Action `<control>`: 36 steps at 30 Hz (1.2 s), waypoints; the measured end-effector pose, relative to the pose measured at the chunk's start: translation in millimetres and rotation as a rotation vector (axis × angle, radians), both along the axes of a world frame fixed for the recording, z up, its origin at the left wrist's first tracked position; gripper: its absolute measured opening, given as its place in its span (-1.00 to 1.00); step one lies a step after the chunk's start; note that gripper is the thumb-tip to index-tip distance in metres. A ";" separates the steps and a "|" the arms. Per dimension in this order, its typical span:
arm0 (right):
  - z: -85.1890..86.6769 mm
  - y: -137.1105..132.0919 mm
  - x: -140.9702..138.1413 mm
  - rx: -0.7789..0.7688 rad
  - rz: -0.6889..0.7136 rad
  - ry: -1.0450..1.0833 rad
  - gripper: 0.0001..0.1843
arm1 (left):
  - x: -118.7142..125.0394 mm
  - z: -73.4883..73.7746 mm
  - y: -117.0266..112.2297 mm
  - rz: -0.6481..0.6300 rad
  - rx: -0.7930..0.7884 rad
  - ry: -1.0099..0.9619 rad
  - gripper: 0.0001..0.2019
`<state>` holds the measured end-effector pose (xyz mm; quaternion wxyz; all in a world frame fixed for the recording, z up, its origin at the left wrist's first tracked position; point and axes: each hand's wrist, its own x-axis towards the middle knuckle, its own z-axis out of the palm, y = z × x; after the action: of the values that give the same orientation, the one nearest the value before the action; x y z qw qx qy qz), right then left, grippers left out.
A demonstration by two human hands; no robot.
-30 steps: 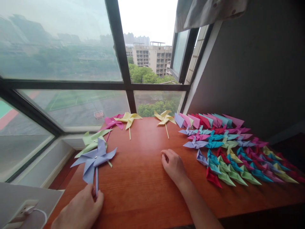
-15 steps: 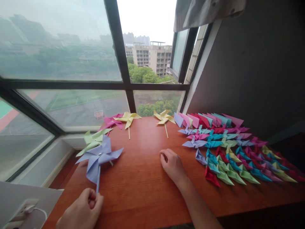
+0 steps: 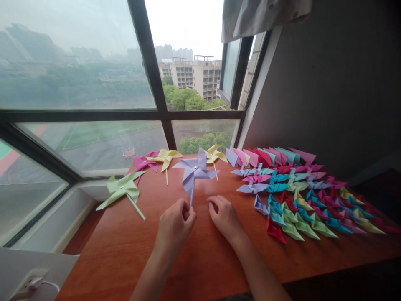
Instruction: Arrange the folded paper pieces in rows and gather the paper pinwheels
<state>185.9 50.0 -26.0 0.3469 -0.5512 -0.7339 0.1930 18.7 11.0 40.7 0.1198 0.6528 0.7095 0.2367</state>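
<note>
A purple paper pinwheel (image 3: 194, 168) is held up over the middle of the table, its stick pinched near the lower end between thumb and fingers of my left hand (image 3: 177, 219). My right hand (image 3: 224, 217) rests on the wood a little to the right, fingers curled in and nothing visible in them. At the left lies a green pinwheel (image 3: 121, 190) with its stick pointing toward me. Toward the window are a pink pinwheel (image 3: 145, 162) and a yellow pinwheel (image 3: 165, 157). Another yellow pinwheel (image 3: 215, 154) sits behind the purple one, partly covered by it.
Many folded paper pieces stand in rows on the right of the brown table (image 3: 125, 259): paper cranes (image 3: 250, 188), paper boats (image 3: 293, 228) and pointed folded shapes (image 3: 265, 158). A window frame (image 3: 94, 115) rises behind. Down at the left a plug sits in a wall socket (image 3: 34, 282).
My left hand has carried the purple pinwheel from the left side to the middle, uncovering the green pinwheel. My right hand has stayed in place; the view has shifted slightly.
</note>
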 end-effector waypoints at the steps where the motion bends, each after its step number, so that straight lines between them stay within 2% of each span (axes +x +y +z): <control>1: 0.4 0.2 0.0 0.002 0.005 -0.002 -0.76 | 6.6 -1.1 13.1 -0.022 0.017 0.001 -0.85; 6: 2.0 1.1 0.7 0.005 0.033 -0.036 -0.76 | 33.8 -9.6 69.8 -0.083 -0.044 0.060 -0.91; 10: 1.4 1.6 0.7 -0.003 -0.006 -0.105 -0.80 | 50.2 -18.2 90.4 -0.094 -0.056 0.070 -0.91; 15: 2.4 1.2 0.4 -0.020 -0.027 -0.110 -0.83 | 60.4 -23.9 96.0 -0.097 -0.082 0.071 -0.89; 22: 6.0 0.5 1.2 0.012 -0.090 -0.081 -0.78 | 62.5 -25.8 103.9 -0.114 -0.104 0.033 -0.88; 31: 12.9 2.6 6.4 0.151 -0.217 0.279 -0.75 | 63.7 -27.0 106.2 -0.097 -0.147 -0.014 -0.85; 36: 18.7 0.8 9.3 0.172 -0.250 0.373 -0.75 | 68.2 -28.0 104.8 -0.133 -0.186 -0.030 -0.86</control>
<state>195.2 50.8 -7.3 0.5431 -0.5611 -0.5969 0.1839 86.9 115.8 12.7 0.2061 0.6808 0.6818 0.1710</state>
